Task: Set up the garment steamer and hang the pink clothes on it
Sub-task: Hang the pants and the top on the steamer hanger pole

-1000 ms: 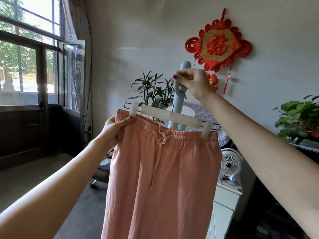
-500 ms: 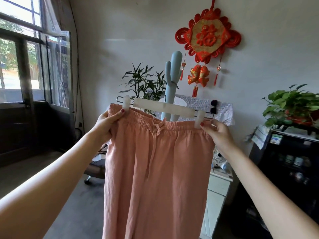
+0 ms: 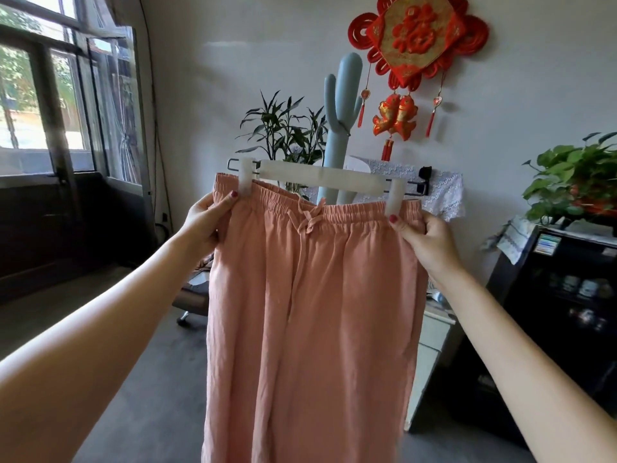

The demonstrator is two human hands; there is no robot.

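Note:
Pink trousers (image 3: 310,312) hang by their elastic waistband from a white clip hanger (image 3: 320,177), whose hook sits on the pale blue cactus-shaped steamer stand (image 3: 340,128). My left hand (image 3: 208,218) pinches the waistband's left corner just below the left clip. At the right corner, under the right clip, my right hand (image 3: 425,235) pinches the waistband. The lower part of the stand is hidden behind the trousers.
A red knot ornament (image 3: 417,38) hangs on the wall above. A leafy plant (image 3: 283,128) stands behind the stand. At the right a potted plant (image 3: 574,182) sits on a black cabinet (image 3: 567,295). A window (image 3: 43,105) fills the left wall.
My right hand let go of the stand's top and came down to the waistband's right corner. My left hand kept its hold. The view has come closer.

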